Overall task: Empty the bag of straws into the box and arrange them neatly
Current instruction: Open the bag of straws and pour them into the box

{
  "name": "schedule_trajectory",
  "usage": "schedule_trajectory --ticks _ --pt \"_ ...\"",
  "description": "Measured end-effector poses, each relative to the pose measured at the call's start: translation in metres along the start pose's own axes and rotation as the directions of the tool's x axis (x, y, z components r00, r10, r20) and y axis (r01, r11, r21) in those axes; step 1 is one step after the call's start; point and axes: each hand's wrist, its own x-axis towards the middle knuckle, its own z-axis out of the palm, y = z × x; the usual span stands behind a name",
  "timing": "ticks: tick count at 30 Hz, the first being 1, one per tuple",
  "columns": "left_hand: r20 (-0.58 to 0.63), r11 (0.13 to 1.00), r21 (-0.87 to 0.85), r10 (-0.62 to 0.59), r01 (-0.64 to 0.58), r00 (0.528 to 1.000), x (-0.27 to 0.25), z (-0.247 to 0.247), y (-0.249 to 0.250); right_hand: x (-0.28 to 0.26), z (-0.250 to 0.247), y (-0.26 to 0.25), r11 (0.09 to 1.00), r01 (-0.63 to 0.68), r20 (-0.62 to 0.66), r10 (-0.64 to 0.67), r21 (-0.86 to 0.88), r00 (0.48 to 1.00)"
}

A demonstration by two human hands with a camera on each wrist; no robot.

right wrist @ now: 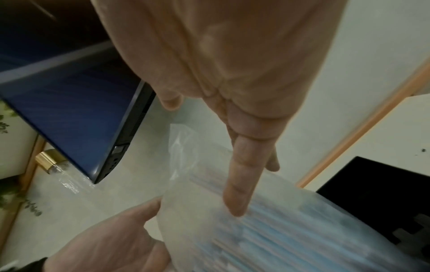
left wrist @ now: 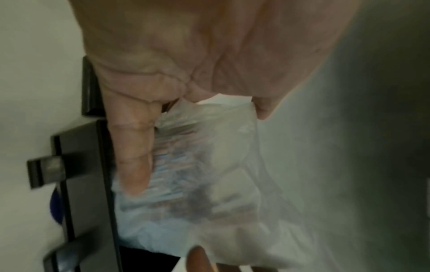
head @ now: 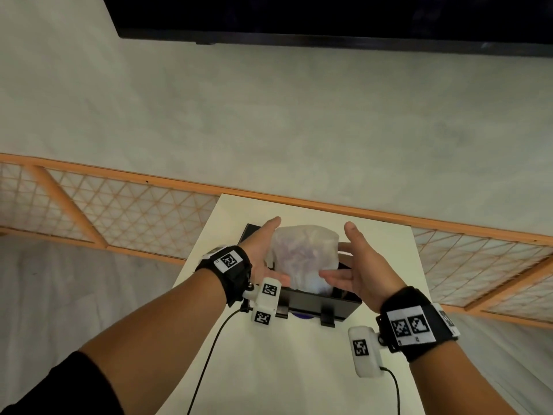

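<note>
We see 2 hands around a see-through bag (head: pixel 303 256) of straws (right wrist: pixel 263 237). The bag stands up in a black box (head: pixel 323 301) on a white table (head: pixel 293 369), with its bottom down inside the box. The left hand (head: pixel 263 253) is flat on the bag's left side, with its fingers straight and its thumb low by the box's front wall. The right hand (head: pixel 356 265) is on the bag's right side with straight, spread fingers; 1 fingertip (right wrist: pixel 235 208) touches the plastic. Neither hand curls round the bag. The straws inside look blue and white and are blurry. A wooden rail (head: pixel 179 181) runs behind the table, and a dark screen (head: pixel 329 19) hangs on the wall above.
</note>
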Motion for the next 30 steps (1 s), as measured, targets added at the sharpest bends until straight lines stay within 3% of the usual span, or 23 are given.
schedule_trajectory --ticks 4,8,13,18,23,27,30 --pt "-0.049 0.989 0.114 0.101 -0.095 0.994 -0.022 -0.008 0.002 -0.005 0.0 0.001 0.963 0.157 -0.022 -0.166 -0.218 0.986" --pt "0.017 0.906 0.348 0.251 -0.242 0.968 -0.03 -0.015 0.003 0.002 0.011 0.004 0.749 0.331 0.108 -0.332 -0.574 0.937" --pt "-0.031 0.844 0.432 0.367 -0.319 0.93 -0.03 -0.012 0.008 0.023 0.028 -0.001 0.536 0.33 0.068 -0.451 -0.777 0.89" --pt "-0.03 0.747 0.539 0.479 -0.39 0.877 -0.039 -0.008 0.024 0.01 0.032 -0.03 0.333 0.374 0.092 -0.629 -0.866 0.772" --pt "0.059 0.597 0.621 0.61 -0.507 0.79 -0.054 0.0 0.041 -0.004 0.027 -0.059 0.285 0.416 0.096 -0.717 -0.863 0.69" --pt "0.107 0.522 0.654 0.653 -0.548 0.75 -0.062 0.005 0.049 -0.011 0.021 -0.071 0.254 0.408 0.094 -0.742 -0.877 0.664" --pt "0.144 0.403 0.716 0.714 -0.57 0.685 -0.067 0.005 0.052 -0.017 0.019 -0.075 0.268 0.415 0.083 -0.749 -0.869 0.658"
